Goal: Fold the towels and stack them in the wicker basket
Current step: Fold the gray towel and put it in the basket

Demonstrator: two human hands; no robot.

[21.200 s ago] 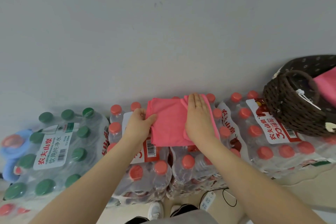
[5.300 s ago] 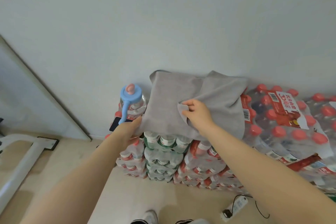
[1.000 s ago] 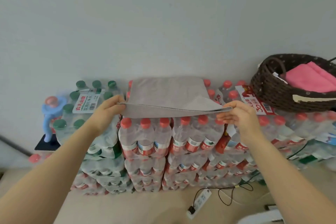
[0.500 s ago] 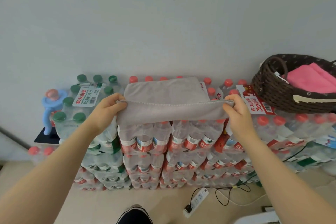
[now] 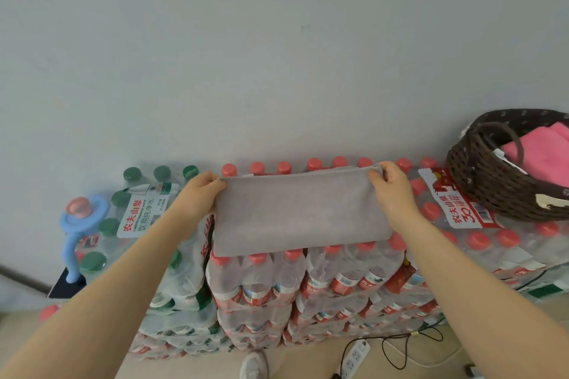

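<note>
A grey towel (image 5: 300, 215) lies folded into a long band on top of the stacked packs of red-capped water bottles (image 5: 308, 280), close to the middle of the view. Its far long edge, with a visible stitched hem, runs along the row of red caps at the wall side; its near edge hangs a little over the front of the packs.

The left hand (image 5: 200, 197) pinches the far left corner of the towel, at about 9 o'clock from the towel's centre, with the thumb on top of the cloth. The right hand (image 5: 391, 191) grips the far right corner, at about 2 o'clock from the centre, fingers curled over the hem. The two hands are well apart, one at each end of the band.

The wicker basket (image 5: 498, 184) is dark brown and stands on the bottle packs at 3 o'clock from the towel, partly cut by the right border of the view. Inside it lies a folded pink towel (image 5: 542, 154). A handle loop rises at the basket's left side.

At 9 o'clock from the towel stands a pack of green-capped bottles (image 5: 138, 215) with a white label, and further left a blue bottle handle with a pink knob (image 5: 80, 218). On the floor, at 6 o'clock, a white power strip (image 5: 354, 357) with a black cable lies beside the tip of a white shoe (image 5: 254, 364). A plain pale wall (image 5: 277, 55) fills the upper half of the view.
</note>
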